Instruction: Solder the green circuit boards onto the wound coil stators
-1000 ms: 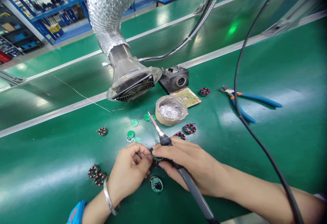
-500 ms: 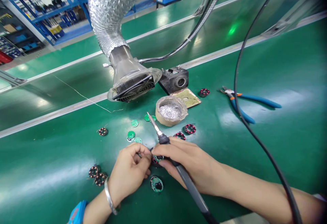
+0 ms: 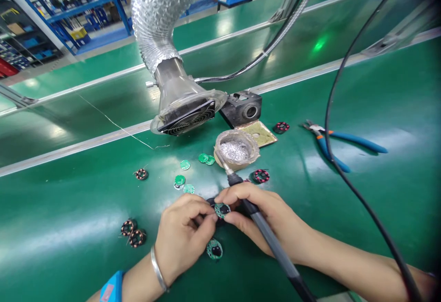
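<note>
Between both hands, low over green counter [image 3: 79,196]: small round board [image 3: 222,210], green-rimmed, black-centred, edges partly covered; dark piece behind mostly hidden. Right hand [image 3: 267,212] pinches board, soldering iron [image 3: 270,240] lying across fingers (lower end cut off), slim metal tip overlapping rough-walled bowl [image 3: 237,166]. Left hand [image 3: 184,228]: fingers narrow at board's left edge, exact grip cannot be told.

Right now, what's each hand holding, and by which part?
Right hand: soldering iron by its dark grip, plus round green circuit board pinched at the edge. Left hand: at the board's left edge; can't tell whether it grips.
</note>
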The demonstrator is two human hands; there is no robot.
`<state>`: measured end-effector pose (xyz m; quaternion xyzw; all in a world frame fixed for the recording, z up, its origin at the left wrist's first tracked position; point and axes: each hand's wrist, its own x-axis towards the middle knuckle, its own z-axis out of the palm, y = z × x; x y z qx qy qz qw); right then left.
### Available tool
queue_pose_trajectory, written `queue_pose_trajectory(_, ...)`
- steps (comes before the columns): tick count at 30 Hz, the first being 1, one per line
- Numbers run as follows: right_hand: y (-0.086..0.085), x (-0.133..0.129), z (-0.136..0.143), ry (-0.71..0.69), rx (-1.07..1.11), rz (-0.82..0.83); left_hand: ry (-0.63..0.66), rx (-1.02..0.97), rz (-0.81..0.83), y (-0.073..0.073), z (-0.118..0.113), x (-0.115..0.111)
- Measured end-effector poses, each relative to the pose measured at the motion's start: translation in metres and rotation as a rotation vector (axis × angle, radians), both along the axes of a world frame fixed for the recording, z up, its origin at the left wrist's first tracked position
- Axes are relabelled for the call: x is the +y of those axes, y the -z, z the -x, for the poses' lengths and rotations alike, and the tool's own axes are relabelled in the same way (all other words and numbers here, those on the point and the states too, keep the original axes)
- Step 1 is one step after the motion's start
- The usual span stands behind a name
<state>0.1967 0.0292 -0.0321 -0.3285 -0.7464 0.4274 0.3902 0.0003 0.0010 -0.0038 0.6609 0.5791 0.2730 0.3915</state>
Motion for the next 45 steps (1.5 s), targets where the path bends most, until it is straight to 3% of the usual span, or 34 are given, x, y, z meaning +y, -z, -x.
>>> queue_pose_trajectory(6,0.003,0.000,0.006,0.004,-0.020,-0.092,-0.086,-0.189,0.332,0.000,0.010,0.003)
queue_pose_trajectory(12,-0.004,0.002,0.010,0.016,-0.075,-0.163,-0.036,-0.150,0.211,0.004,0.014,-0.002)
queue_pose_trajectory(17,-0.001,-0.002,0.006,0.034,-0.025,-0.130,-0.040,-0.157,0.240,0.006,0.013,-0.001)
queue_pose_trajectory(21,0.001,-0.003,0.002,0.030,0.001,-0.121,0.026,-0.058,0.100,0.004,0.012,0.000)
queue_pose_trajectory(26,0.001,-0.002,0.002,0.032,0.046,-0.138,0.243,0.117,-0.198,0.001,0.013,-0.001)
queue_pose_trajectory(32,0.003,-0.002,0.007,0.026,-0.008,-0.157,0.110,0.059,-0.023,0.006,0.016,0.001)
queue_pose_trajectory(36,0.002,-0.001,0.011,0.016,-0.049,-0.179,0.228,0.060,-0.299,0.010,0.017,0.001)
queue_pose_trajectory(39,-0.001,0.001,0.010,-0.001,-0.083,-0.158,0.318,0.167,-0.489,0.009,0.016,0.001)
queue_pose_trajectory(42,-0.005,0.002,0.007,-0.039,-0.077,-0.144,0.333,0.278,-0.529,0.008,0.012,0.003)
queue_pose_trajectory(45,-0.007,0.001,0.004,-0.052,-0.078,-0.125,0.297,0.192,-0.508,0.006,0.010,0.009)
